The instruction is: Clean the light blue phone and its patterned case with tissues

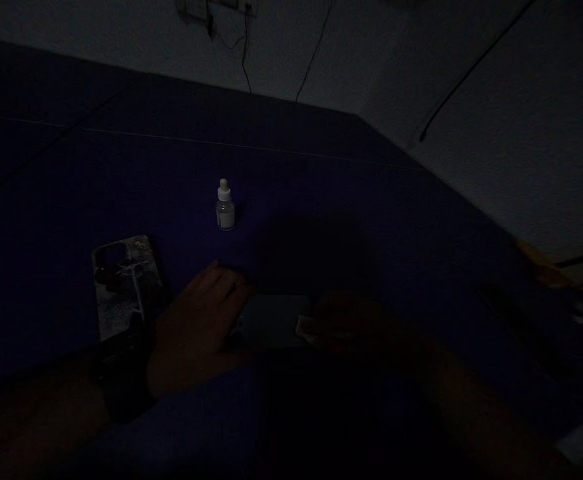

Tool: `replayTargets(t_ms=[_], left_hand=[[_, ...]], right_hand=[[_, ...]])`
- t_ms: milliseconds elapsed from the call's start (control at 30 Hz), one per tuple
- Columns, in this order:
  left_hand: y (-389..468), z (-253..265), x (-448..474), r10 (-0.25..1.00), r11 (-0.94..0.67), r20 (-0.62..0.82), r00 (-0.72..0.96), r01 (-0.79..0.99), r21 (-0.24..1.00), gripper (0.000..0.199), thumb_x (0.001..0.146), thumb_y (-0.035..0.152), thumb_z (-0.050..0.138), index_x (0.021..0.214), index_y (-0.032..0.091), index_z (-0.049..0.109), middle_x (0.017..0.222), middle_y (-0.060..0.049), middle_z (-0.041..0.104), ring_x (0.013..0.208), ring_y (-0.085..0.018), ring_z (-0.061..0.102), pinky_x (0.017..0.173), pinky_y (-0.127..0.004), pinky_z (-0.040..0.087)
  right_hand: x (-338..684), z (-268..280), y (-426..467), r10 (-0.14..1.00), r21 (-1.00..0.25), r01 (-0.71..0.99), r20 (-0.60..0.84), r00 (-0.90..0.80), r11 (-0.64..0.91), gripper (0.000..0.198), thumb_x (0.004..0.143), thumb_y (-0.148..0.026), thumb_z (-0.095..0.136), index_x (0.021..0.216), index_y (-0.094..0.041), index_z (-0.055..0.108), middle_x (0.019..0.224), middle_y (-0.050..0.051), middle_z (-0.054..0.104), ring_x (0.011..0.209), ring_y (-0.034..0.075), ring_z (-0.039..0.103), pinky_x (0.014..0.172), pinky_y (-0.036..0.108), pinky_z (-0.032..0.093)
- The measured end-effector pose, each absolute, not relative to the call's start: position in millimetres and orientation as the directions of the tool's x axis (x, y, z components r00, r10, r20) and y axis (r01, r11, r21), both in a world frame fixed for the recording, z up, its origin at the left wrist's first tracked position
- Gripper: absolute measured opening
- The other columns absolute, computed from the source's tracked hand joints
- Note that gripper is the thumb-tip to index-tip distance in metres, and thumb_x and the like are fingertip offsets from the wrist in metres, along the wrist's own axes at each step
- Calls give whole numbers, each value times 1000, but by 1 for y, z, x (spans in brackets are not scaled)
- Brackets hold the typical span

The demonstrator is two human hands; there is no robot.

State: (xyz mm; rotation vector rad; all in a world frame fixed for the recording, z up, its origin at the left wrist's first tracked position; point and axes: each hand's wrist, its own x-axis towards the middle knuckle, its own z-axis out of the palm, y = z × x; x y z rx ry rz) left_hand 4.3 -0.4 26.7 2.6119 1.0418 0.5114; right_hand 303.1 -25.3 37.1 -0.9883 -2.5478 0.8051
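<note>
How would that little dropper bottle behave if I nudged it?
The dropper bottle stands upright on a narrow base with a taller capped neck, so it would probably tip. It looks round, so once down it may roll across the dark blue surface. Likely light.

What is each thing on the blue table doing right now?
Dropper bottle: upright, cap on, untouched.
Phone case: lying flat, printed side up.
Grey phone: lying flat, between both hands.
Left hand: resting on the phone's left end.
Right hand: at the phone's right end, grip unclear.
</note>
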Motion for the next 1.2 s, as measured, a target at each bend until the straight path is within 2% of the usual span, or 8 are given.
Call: replayTargets(t_ms=[133,300,433,600,767,867,1033,1200], left_hand=[[0,26,4,690,-711,222,689,588,385,49,80,44,78,120,20,61,112,-8,62,109,-31,57,112,-64,37],[1,25,3,682,-720,232,693,582,377,55,79,44,80,124,19,60,116,-9,62,112,-32,56,112,-64,37],[1,25,3,692,-711,228,685,591,382,55,79,47,79,123,19,61,117,-9,63,113,-33,56,113,-64,37],[1,26,3,698,-704,225,680,593,391,55,79,47,78,123,18,61,115,-8,64,111,-33,58,113,-65,36],[1,26,4,703,-698,213,678,602,387,55,78,46,79,123,18,61,113,-9,64,111,-35,59,114,-66,35],[1,26,4,700,-700,205,684,599,389,55,77,43,80,122,19,62,114,-8,64,112,-34,58,115,-65,35],[1,25,3,698,-699,200,687,594,398,57,77,44,79,125,19,61,117,-9,64,113,-34,58,115,-65,33],[1,24,3,695,-708,218,686,599,374,56,79,47,78,123,18,59,115,-9,64,112,-34,58,114,-65,35]], right_hand=[[304,40,-27,699,-695,541,-77,-711,474,15,99,-32,65,108,-28,76,100,2,66,86,10,67,72,19,53],[299,32,-17,828,-660,602,56,-557,449,24,103,-34,57,121,-31,72,105,3,62,92,13,65,81,24,54],[292,27,-9,850,-619,630,124,-512,470,28,106,-33,51,126,-30,70,104,4,63,90,14,65,80,26,54],[293,34,-14,788,-618,583,99,-608,528,23,101,-35,59,114,-25,75,98,5,64,85,13,65,73,25,54],[299,42,-21,656,-703,475,-16,-755,529,18,99,-34,64,106,-25,78,98,4,68,89,13,67,75,23,54],[297,38,-18,743,-711,533,-22,-669,459,20,100,-35,62,112,-27,77,102,4,69,90,13,68,76,24,54],[289,30,-10,875,-659,630,91,-475,410,22,102,-35,59,112,-27,77,98,4,66,87,14,66,77,28,53],[291,36,-13,733,-619,513,155,-662,594,15,98,-31,65,104,-24,78,90,4,68,85,15,63,74,29,51]])
